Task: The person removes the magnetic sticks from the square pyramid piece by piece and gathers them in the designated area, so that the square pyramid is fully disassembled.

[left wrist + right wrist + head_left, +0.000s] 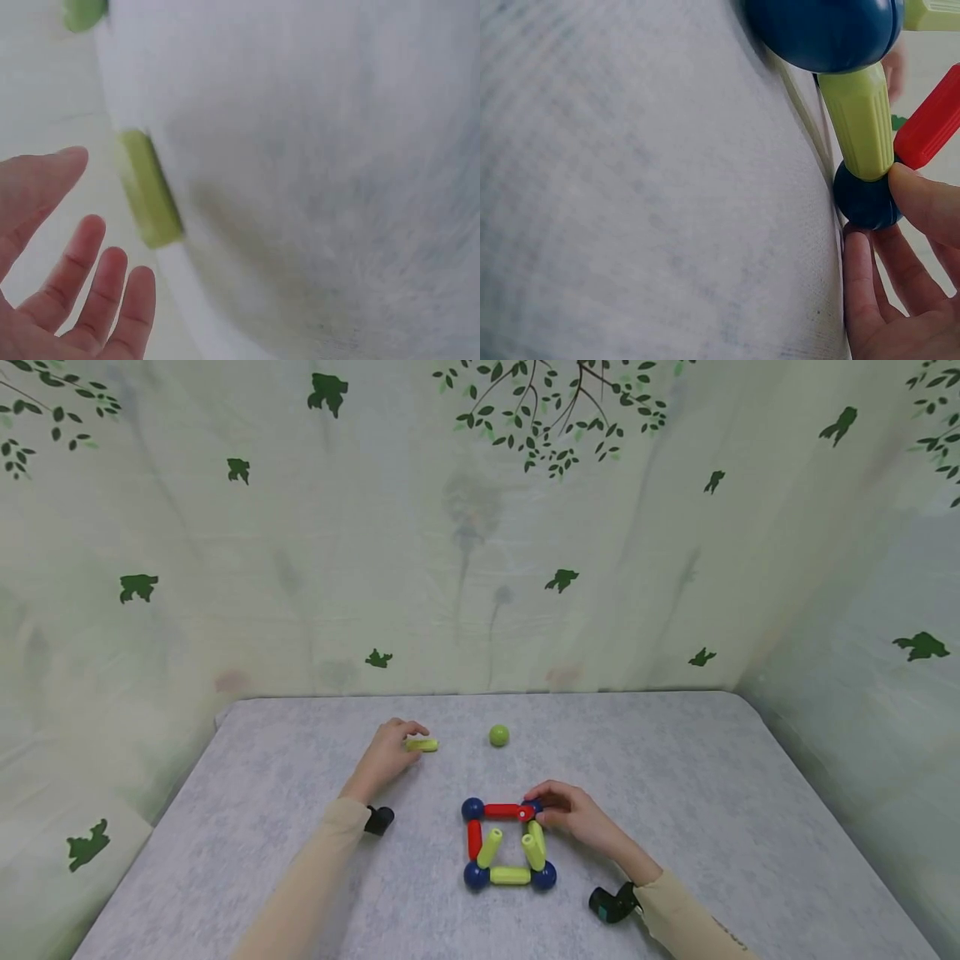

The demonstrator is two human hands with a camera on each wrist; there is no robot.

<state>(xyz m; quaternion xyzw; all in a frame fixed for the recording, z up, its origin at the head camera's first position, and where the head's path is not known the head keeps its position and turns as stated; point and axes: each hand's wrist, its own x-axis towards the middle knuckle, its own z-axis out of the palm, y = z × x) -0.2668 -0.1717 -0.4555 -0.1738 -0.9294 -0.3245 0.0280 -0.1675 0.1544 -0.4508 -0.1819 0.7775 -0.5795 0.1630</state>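
Observation:
My left hand (386,762) hovers at the far left of the table with fingers spread around a loose yellow-green rod (423,745). A gap shows between fingers and rod (150,189) in the left wrist view. My right hand (581,817) pinches a dark blue ball (866,199) between thumb and fingers. That ball is the far right corner of a square frame, and a red rod (930,120) sticks up from it. Red rods (501,811) form the far and left sides; yellow-green rods (510,876) form the near and right sides. Two more yellow-green rods (490,848) rise from the near balls.
A green ball (498,736) lies near the table's far edge, right of the loose rod. The grey table (697,793) meets a leaf-patterned cloth (465,610) behind. Dark wrist cameras (613,903) sit on both wrists.

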